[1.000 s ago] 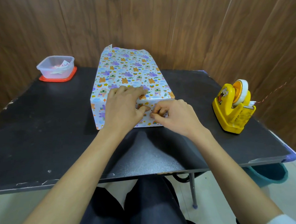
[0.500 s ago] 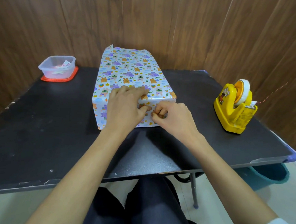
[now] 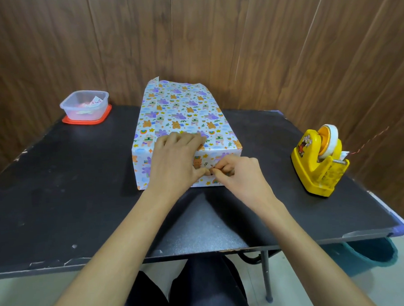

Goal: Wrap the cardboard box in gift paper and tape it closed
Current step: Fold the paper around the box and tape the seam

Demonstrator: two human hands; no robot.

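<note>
Gift-wrapped box (image 3: 182, 111) lies on black table (image 3: 57, 183). My left hand (image 3: 175, 163) drapes over the box's near top edge, fingers pressing down. My right hand (image 3: 240, 174) pinches gift paper (image 3: 220, 157) on the box's near face. Yellow tape dispenser (image 3: 318, 165) is right of the box.

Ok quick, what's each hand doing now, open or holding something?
Left hand: open, pressing down on the gift paper.
Right hand: fingers curled, pinching the gift paper on the near side.

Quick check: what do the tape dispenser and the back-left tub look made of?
Tape dispenser: glossy yellow moulded plastic, grimy near the base. Tub: translucent frosted plastic, contents showing through; the red lid under it looks plastic too.
</note>
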